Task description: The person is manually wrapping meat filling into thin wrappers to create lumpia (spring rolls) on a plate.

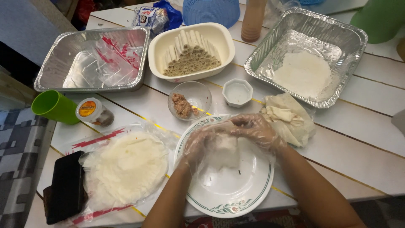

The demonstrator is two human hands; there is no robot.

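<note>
White painted planks make up the table (371, 147) under everything. Beyond the right hand (256, 130) sits a foil tray (354, 38) with a thin layer of pale wrappers on its floor; beyond the left hand (198, 145) a second foil tray (50, 67) holds only crumpled clear plastic with red print. Between the two trays, straight ahead of the hands, a cream dish (225, 40) is packed with finished rolls (192, 55) stacked in a pyramid. Under both hands lies a white plate with a green floral rim (230, 198), and on it the wrapper (223, 152) being rolled. Both hands wear clear plastic gloves and are together, fingers closed over the wrapper's far edge.

Left of the left hand a stack of round wrappers (126, 166) rests on its opened bag. Just right of the right hand lies a heap of torn wrapper pieces (287, 118). Ahead of the hands a small glass bowl (198, 95) holds a little brown filling (182, 105), and beside it a small white bowl (237, 92) whose contents I cannot tell.

The wrapper looks thin, so I judge it could tear if the fingers pull too tight, and slippery gloves could leave the roll loose. The filling looks nearly gone.
</note>
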